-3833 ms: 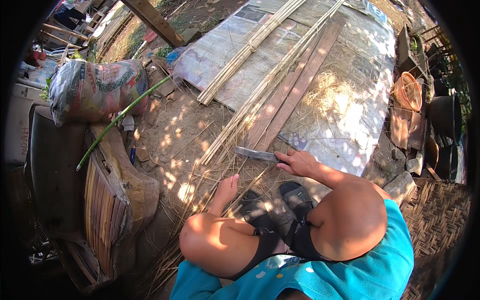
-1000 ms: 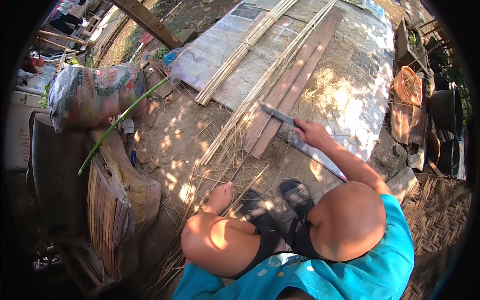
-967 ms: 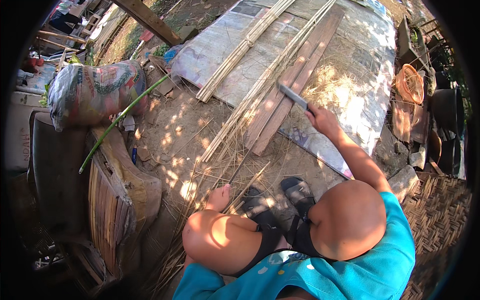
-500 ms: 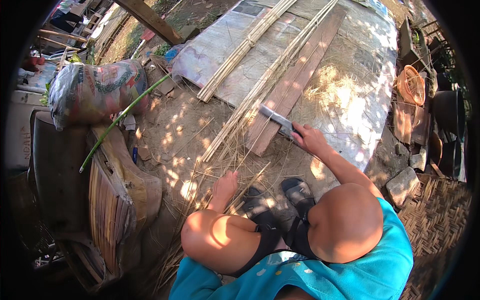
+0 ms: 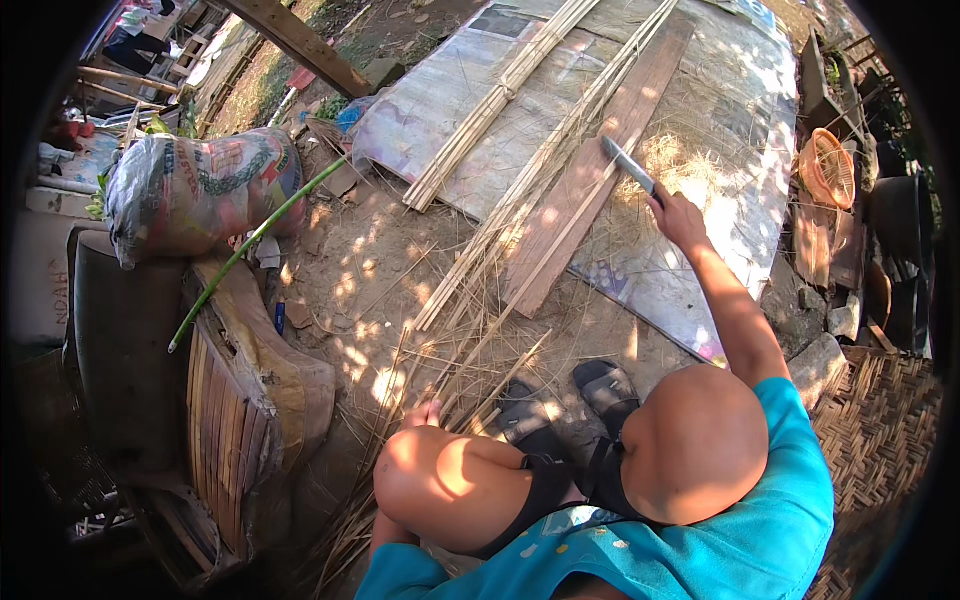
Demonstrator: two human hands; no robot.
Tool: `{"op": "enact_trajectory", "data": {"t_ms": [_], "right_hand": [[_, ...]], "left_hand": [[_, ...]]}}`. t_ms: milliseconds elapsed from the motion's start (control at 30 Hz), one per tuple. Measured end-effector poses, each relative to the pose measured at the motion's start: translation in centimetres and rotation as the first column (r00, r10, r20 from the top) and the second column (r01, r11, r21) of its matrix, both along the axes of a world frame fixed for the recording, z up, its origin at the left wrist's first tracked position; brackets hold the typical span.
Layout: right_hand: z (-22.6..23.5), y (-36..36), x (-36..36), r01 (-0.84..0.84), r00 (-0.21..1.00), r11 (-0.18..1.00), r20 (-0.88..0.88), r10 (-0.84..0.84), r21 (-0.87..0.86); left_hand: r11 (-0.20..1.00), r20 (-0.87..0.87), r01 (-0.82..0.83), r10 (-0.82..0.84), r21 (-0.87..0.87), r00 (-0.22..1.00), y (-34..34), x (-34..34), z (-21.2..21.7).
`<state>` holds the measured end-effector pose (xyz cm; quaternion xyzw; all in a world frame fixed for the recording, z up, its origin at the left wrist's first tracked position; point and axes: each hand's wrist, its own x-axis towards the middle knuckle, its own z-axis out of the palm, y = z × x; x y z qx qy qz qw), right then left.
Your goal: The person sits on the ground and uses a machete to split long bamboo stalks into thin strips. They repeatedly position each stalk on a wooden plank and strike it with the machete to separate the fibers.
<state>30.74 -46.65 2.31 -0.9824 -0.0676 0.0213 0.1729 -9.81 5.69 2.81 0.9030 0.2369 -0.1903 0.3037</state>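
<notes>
My right hand is closed round the dark handle of a knife. Its blade lies over the brown wooden plank, near the plank's right edge. Beside my left knee, my left hand is closed on the near end of a thin bamboo strip; the knee partly hides that hand. This pale strip runs away from me along the plank, toward the blade. Left of the plank lie loose long bamboo strips, and farther left a tied bundle of strips.
A worn sheet lies under the plank, with a heap of fine shavings on it. On the left are a stuffed sack, a green stalk and a wooden chair. An orange basket and woven mat are at right.
My right hand has carried the knife forward and right along the plank. My left hand has drawn back toward my left knee. The thin strip now shows lying along the plank.
</notes>
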Motion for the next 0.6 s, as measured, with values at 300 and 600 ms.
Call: {"op": "enact_trajectory", "data": {"t_ms": [300, 600], "right_hand": [[2.1, -8.1, 6.4, 0.202, 0.977, 0.973, 0.095, -0.192, -0.110], [-0.2, 11.3, -14.5, -0.410, 0.905, 0.890, -0.029, 0.424, 0.198]], "left_hand": [[0.997, -0.052, -0.075, 0.074, -0.008, 0.996, 1.4, -0.8, 3.4], [0.852, -0.031, -0.077, 0.072, -0.518, 0.997, -4.5, 11.2, -2.0]]}}
